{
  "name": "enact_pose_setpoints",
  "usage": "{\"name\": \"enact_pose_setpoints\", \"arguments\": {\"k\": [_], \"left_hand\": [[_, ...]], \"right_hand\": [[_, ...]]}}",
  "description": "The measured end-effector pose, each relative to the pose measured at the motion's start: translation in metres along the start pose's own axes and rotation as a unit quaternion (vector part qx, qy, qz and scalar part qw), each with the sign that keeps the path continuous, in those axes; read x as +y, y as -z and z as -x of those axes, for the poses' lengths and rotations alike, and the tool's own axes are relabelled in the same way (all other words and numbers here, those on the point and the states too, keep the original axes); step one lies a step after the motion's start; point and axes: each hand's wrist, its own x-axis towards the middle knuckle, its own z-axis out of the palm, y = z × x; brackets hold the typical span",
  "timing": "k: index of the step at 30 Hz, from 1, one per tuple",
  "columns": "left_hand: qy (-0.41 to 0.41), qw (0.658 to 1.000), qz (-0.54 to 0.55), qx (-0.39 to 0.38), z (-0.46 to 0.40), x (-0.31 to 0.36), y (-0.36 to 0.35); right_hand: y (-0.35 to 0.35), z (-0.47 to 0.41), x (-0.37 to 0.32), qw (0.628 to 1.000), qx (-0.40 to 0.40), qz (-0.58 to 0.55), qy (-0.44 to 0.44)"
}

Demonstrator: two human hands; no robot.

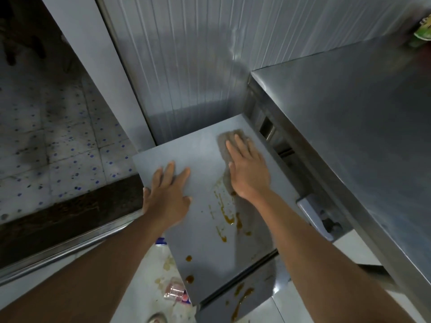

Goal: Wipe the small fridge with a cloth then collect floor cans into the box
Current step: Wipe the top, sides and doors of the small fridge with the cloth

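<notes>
I see grey fridge top (205,159) streaked with brown spills, in corner between ribbed metal wall (186,54) and steel counter (349,113); speckled tile floor (46,136) at left. One cloth (229,138) at top's far right, under my flat right hand (248,169). Left hand (166,192) rests spread, fingers straight, near left edge. One can (173,292) on floor below.

Right hand (248,170) pressing flat on grey cloth (227,145) atop small fridge (200,157). Left hand (166,194) spread flat near its left edge. Brown stains (227,219) between the forearms. Crushed can (175,291) on floor below.
</notes>
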Motion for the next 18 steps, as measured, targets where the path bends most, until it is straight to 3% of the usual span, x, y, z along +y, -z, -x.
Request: {"name": "enact_pose_setpoints", "arguments": {"k": [6,8,13,16,18], "left_hand": [[0.007,1.000,0.011,-0.001,0.004,0.003,0.003],[0.009,1.000,0.013,-0.001,0.003,0.003,0.003],[-0.015,0.998,0.062,-0.021,0.000,-0.001,0.008],[-0.061,0.991,0.122,0.006,0.001,-0.020,0.022],[-0.074,0.993,0.086,0.030,0.007,-0.036,0.027]], "right_hand": [[-0.010,0.106,-0.017,0.989,0.011,-0.026,0.143],[-0.005,0.078,-0.007,0.991,0.014,-0.009,0.132],[0.002,0.002,-0.008,1.000,-0.002,0.006,0.007],[-0.007,0.042,-0.025,0.997,0.013,0.006,0.073],[-0.014,0.086,-0.042,0.991,0.026,0.006,0.128]]}}
